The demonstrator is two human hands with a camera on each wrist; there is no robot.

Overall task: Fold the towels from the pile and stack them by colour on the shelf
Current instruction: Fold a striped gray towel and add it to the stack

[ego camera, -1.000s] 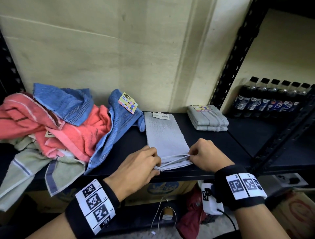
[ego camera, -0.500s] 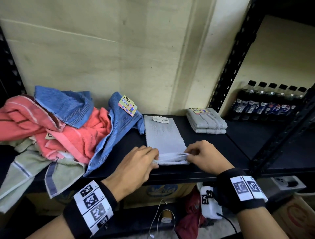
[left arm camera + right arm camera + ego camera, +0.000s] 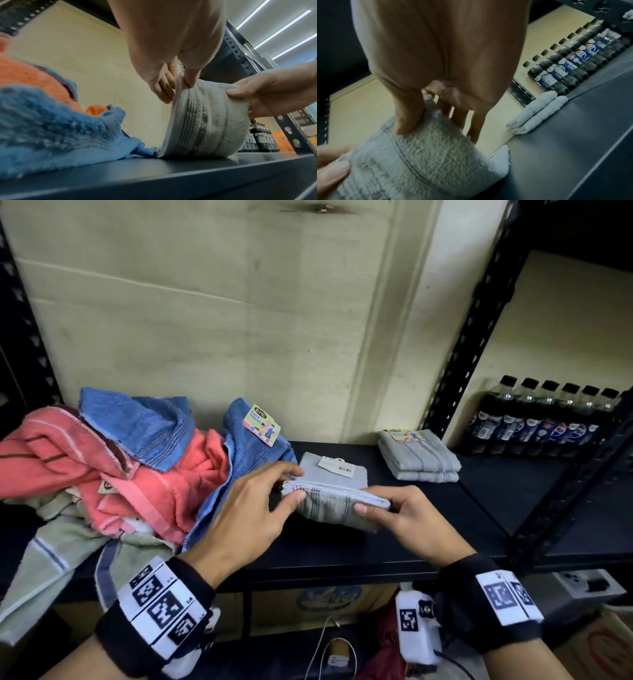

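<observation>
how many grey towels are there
3: one held mid-fold by the left hand and right hand, the grey towel; two folded in a stack at the shelf's back right. The pile may hide more.

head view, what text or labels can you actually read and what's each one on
"ENE" and "Face Towel": card tag on the blue towel.
Card tag on the folded grey stack: same style, too small to read.
White barcode tag on the grey towel being folded: too small.
Bottle labels: blurred.
Box under the shelf: logo unreadable.
</observation>
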